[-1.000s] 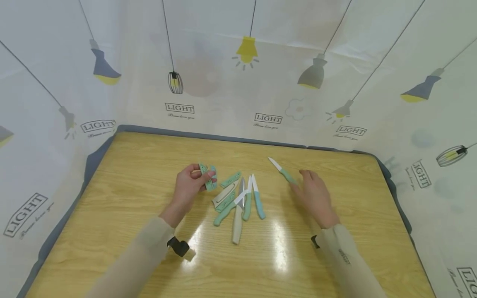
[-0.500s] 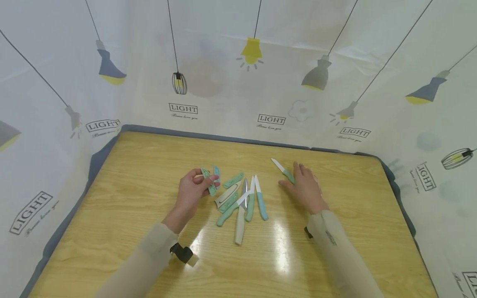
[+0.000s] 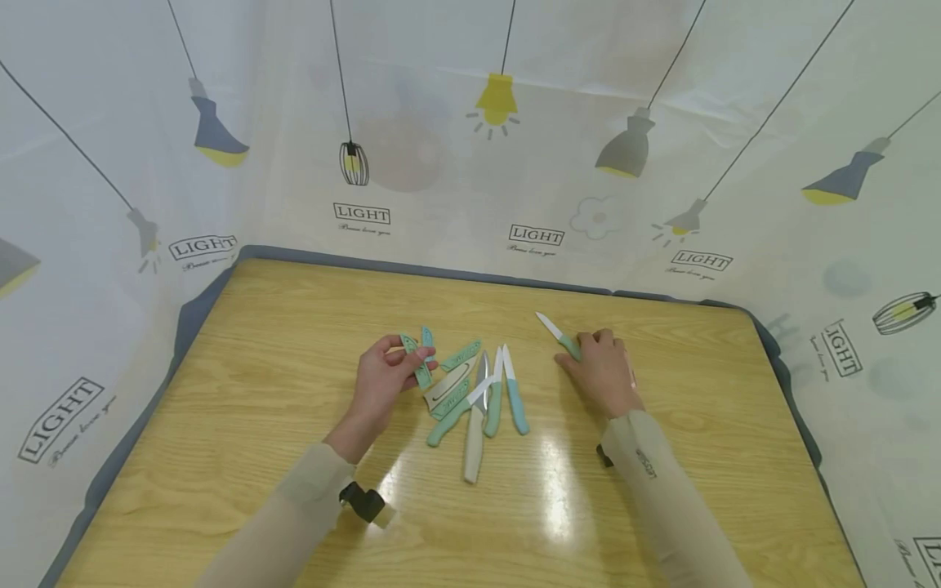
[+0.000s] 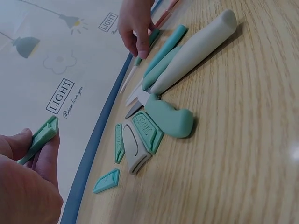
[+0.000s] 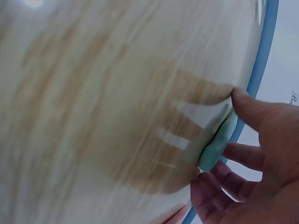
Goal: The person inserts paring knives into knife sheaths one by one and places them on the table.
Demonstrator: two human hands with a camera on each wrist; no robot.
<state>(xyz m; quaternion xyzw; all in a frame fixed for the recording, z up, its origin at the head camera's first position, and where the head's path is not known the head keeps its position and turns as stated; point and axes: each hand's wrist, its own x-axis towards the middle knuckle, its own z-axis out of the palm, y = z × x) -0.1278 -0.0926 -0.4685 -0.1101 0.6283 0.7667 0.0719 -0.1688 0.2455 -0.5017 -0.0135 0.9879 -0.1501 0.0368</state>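
My left hand (image 3: pixel 382 377) pinches a green knife sheath (image 4: pixel 44 135) between thumb and fingers, above the table. A blue sheath (image 4: pixel 106 181) lies on the table just beyond these fingers. At the right, my right hand (image 3: pixel 601 371) reaches down over a green-handled paring knife (image 3: pixel 550 327), thumb on one side of its green handle (image 5: pixel 217 144) and fingers curled on the other. The knife lies on the table, white blade pointing away. Between the hands lie a large cream-handled knife (image 3: pixel 473 445), a blue-handled knife (image 3: pixel 518 406) and two other green-handled knives, one at the left (image 3: pixel 448 423).
Beside the knives lie a cream sheath (image 3: pixel 448 384) and two green sheaths, one at the back (image 3: pixel 461 355). A pink item (image 4: pixel 166 14) is partly hidden behind my right hand. The wooden table (image 3: pixel 294 310) ends at a lamp-patterned cloth wall (image 3: pixel 441 188).
My right hand has moved left and its fingers have drawn in round the paring knife's handle. My left hand keeps the green sheath; the blue sheath now shows apart from it.
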